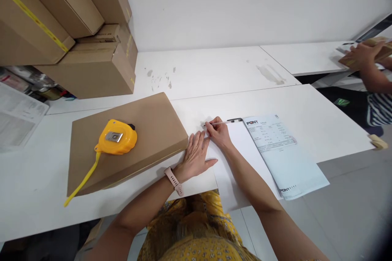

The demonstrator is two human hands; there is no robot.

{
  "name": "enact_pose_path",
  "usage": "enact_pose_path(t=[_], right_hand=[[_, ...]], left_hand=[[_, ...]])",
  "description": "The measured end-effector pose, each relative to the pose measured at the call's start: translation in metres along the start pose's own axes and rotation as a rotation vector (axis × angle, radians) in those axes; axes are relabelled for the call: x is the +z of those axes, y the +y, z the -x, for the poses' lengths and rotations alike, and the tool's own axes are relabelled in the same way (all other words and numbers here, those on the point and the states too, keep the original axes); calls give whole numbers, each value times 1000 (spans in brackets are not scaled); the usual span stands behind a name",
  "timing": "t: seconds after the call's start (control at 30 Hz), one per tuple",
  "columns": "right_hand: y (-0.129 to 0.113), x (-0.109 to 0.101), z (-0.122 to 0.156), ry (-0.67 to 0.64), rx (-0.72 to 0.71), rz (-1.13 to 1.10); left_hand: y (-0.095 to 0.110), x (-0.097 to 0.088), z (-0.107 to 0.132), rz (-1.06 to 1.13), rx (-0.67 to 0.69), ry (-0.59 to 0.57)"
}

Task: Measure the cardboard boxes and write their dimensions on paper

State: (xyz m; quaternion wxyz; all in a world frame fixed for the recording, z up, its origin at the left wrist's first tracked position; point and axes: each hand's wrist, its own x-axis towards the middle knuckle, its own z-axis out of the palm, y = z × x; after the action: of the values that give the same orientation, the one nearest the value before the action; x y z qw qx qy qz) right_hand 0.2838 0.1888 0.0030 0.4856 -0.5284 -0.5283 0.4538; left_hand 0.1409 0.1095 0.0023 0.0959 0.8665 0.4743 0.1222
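Note:
My right hand (218, 132) is closed round a pen (223, 122), whose tip rests on a blank white sheet (237, 159) on the white table (30, 179). Flat on the same sheet, fingers stretched out, lies my left hand (196, 155), just right of a flat brown cardboard box (147, 126). A yellow tape measure (118, 137) sits on that box with its tape trailing off the front left corner. A printed form (284, 151) marked PONY lies to the right of my hands.
Stacked cardboard boxes (88, 61) fill the far left corner, with papers (15, 114) beside them. At the far right another person's hand (363, 55) holds a brown package over a second table (306, 55). Grey floor shows at lower right.

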Motion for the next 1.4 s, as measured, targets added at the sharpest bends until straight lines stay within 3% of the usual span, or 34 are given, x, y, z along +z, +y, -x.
enact_pose_path(t=[0.17,0.5,1.4], right_hand=[[-5,-3,2,18,-34,193],[-5,-2,3,22,-65,299],[-8,-1,5,19,-59,297]], left_hand=[[-1,-1,0,7,2,1],[0,-2,1,22,-8,8],[-2,-1,1,24,11,15]])
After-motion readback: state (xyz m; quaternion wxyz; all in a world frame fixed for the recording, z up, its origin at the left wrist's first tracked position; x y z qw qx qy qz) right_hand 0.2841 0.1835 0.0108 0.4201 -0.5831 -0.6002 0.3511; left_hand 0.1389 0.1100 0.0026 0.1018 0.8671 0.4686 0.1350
